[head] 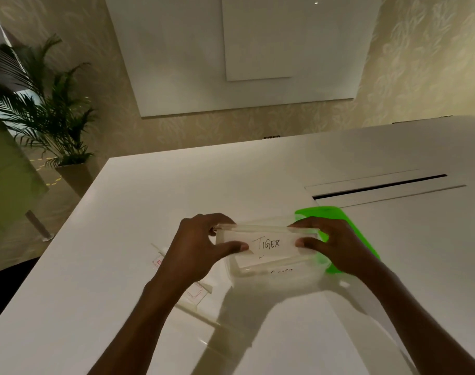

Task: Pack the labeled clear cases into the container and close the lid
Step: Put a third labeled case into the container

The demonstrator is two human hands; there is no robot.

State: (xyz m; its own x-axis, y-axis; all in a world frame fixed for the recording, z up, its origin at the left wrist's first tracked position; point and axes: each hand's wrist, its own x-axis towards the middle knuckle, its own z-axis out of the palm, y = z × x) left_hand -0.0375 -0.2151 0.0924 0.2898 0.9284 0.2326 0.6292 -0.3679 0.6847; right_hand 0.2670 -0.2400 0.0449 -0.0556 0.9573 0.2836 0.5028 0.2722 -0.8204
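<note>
So the clear case point(267, 243) with TIGER written on its label is up in both your hands, tilted with the label facing you, right over the open container point(278, 284). Your left hand point(201, 247) pinches the left end and your right hand point(336, 244) pinches the right end, thumbs on the labelled face and fingers curled over the top edge. Honestly that looks like the right place to hold it: a thin clear plastic box like this is probably light and stiff but slick, so holding it by the ends beats squeezing the flat faces, which might flex or pop open. There's at least one more labelled case already lying in the container under it, writing too cut off to read. The green lid point(344, 220) sits on the table point(149, 198) just behind and to the right of the container, partly under your right hand. A couple more clear cases point(195, 292) lie on the table under your left wrist, so I'd say packing is only partway done and the lid comes later.
</note>
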